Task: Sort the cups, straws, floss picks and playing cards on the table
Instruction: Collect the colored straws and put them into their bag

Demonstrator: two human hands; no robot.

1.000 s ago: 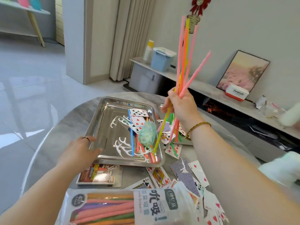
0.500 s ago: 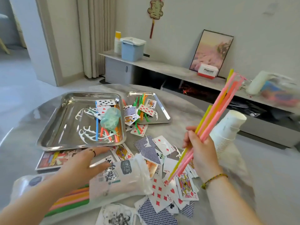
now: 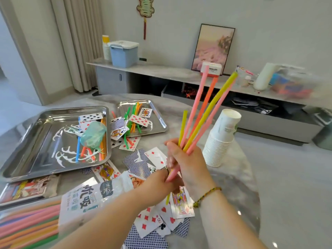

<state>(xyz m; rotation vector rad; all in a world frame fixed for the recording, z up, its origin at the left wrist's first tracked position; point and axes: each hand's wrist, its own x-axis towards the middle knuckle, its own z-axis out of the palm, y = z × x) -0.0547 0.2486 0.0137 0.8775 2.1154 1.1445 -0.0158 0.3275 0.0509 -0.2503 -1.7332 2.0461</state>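
Observation:
My right hand (image 3: 188, 160) grips a bunch of long pink, orange and yellow straws (image 3: 203, 112) that fan up to the right. My left hand (image 3: 159, 180) touches the bunch's lower ends; its fingers curl around a pink straw there. A plastic straw bag (image 3: 84, 200) with more straws lies at the lower left. Playing cards (image 3: 152, 220) lie scattered on the table. A stack of white paper cups (image 3: 221, 139) stands to the right. The large steel tray (image 3: 23, 141) holds white floss picks (image 3: 62, 157), straws and cards.
A smaller steel tray (image 3: 158, 114) farther back holds green and orange straws and cards. A card box (image 3: 27, 189) lies in front of the large tray. A low cabinet with a blue bin (image 3: 124, 53) runs along the wall.
My left hand left the straw bag and came up to the lower ends of the straws. My right hand lowered the bunch toward the table's middle.

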